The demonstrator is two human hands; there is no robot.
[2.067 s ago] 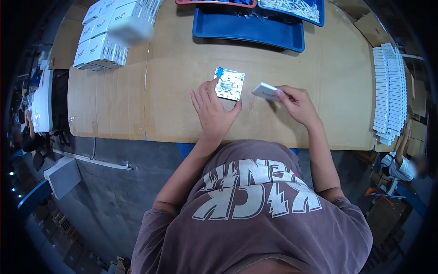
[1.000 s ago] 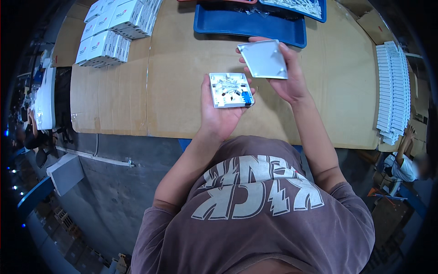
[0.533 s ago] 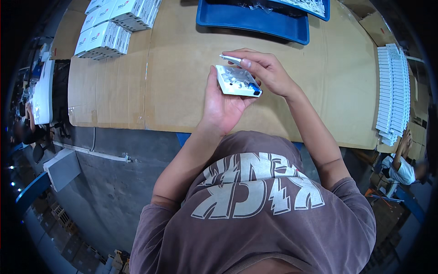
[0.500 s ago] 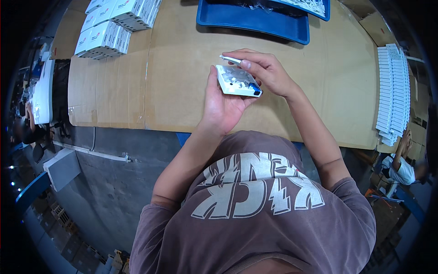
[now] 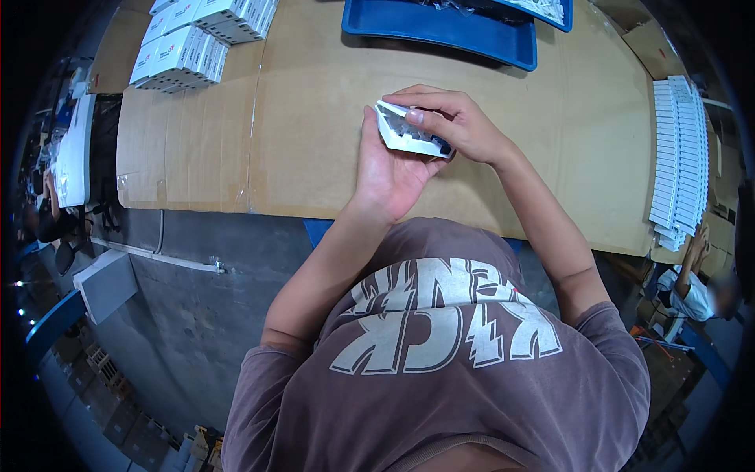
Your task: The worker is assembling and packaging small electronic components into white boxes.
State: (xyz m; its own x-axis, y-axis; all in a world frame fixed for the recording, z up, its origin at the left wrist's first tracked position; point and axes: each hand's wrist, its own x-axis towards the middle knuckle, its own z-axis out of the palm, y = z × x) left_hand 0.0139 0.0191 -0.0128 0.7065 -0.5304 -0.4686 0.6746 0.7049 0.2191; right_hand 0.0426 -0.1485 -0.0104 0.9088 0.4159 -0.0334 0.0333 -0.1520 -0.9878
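Over the middle of the table, a small shallow white case (image 5: 403,145) rests in my left hand (image 5: 385,181), palm up with the thumb along its left side. Clear and white small parts show inside, and a dark blue piece sits at its near right corner. My right hand (image 5: 465,126) grips a thin white lid (image 5: 392,108) between thumb and fingers. The lid slants over the far side of the case and meets or nearly meets its far left corner. My right fingers hide part of the lid and the case's right side.
Cardboard covers the table (image 5: 330,102). White boxes (image 5: 181,59) are stacked at the far left. Blue trays (image 5: 440,27) stand at the far edge, one holding small white parts. Rows of thin white cases (image 5: 678,157) line the right edge. Other people are at both sides.
My right hand has brought the lid down closer to the case, covering more of its far side. The case, in my left hand, has tilted and shifted slightly away from me.
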